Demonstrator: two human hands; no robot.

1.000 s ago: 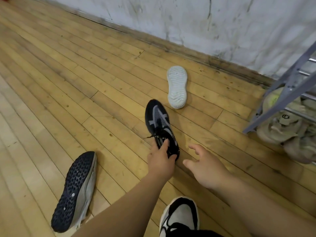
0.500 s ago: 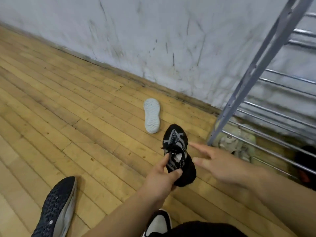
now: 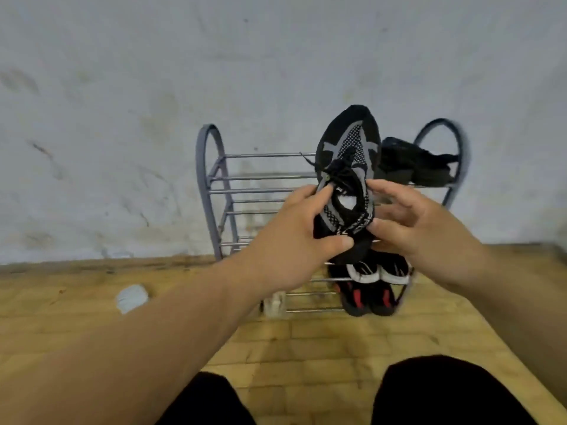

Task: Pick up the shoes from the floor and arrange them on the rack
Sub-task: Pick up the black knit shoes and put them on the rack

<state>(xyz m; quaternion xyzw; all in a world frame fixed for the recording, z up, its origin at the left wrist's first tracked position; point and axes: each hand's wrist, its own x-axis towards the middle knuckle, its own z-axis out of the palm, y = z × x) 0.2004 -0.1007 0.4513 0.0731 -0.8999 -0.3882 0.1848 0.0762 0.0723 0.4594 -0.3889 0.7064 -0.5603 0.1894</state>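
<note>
The left hand [image 3: 294, 240] grips the black knit shoe [image 3: 346, 148] by its collar and the right hand [image 3: 420, 228], blurred, seems to pinch the other side, steadying it toe-up between them for the rack [image 3: 214, 179] just beyond.

The black-and-grey knit sneaker [image 3: 346, 154] is now off the wooden floor [image 3: 306, 338], raised toe-up just beyond both hands, with the grey metal shoe rack [image 3: 211, 179] behind it. The right hand [image 3: 423, 228], open and apart a second ago, now grips its collar opposite the left hand [image 3: 294, 237]. The white-soled shoe [image 3: 132, 298] now lies below and left of the left hand.
</note>
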